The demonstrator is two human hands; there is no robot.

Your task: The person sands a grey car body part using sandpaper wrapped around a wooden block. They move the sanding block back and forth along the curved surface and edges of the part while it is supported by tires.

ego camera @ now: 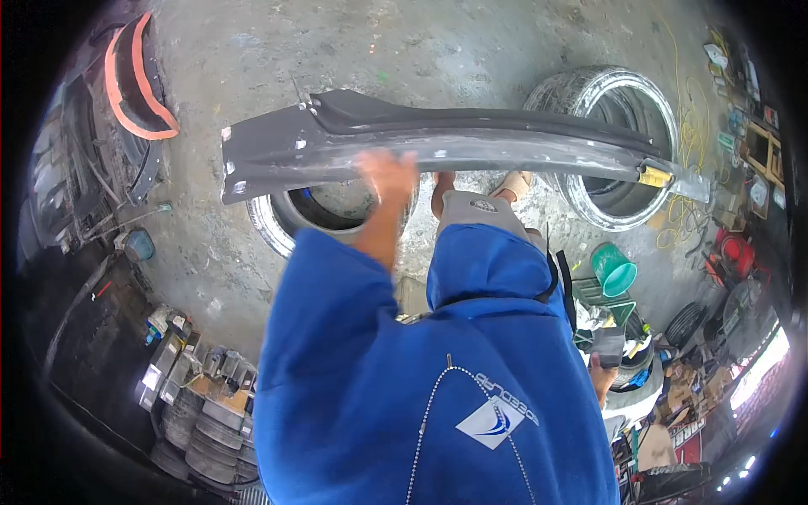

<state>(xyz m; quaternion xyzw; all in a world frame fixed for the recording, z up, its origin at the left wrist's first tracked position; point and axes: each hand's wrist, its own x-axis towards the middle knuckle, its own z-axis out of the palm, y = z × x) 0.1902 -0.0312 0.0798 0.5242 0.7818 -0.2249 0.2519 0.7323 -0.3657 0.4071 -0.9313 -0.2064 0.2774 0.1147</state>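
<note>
A long dark grey car bumper cover (442, 142) lies across two tires in front of me, with pale sanded streaks and small white patches on it. My left hand (387, 173) is at its near edge, left of the middle. Motion blur hides its fingers, so I cannot tell whether it touches or grips the edge. Low on the right, beside my body, my right hand (604, 377) holds a dark grey sheet (608, 346), perhaps sandpaper. A yellow strip (654, 177) sits on the bumper's right end.
The bumper rests over a left tire (278, 218) and stacked right tires (622, 208). A green bucket (613, 270) stands to the right. Yellow cord (685, 151) trails over the floor. An orange-edged part (140, 76) and a blue container (139, 245) are on the left.
</note>
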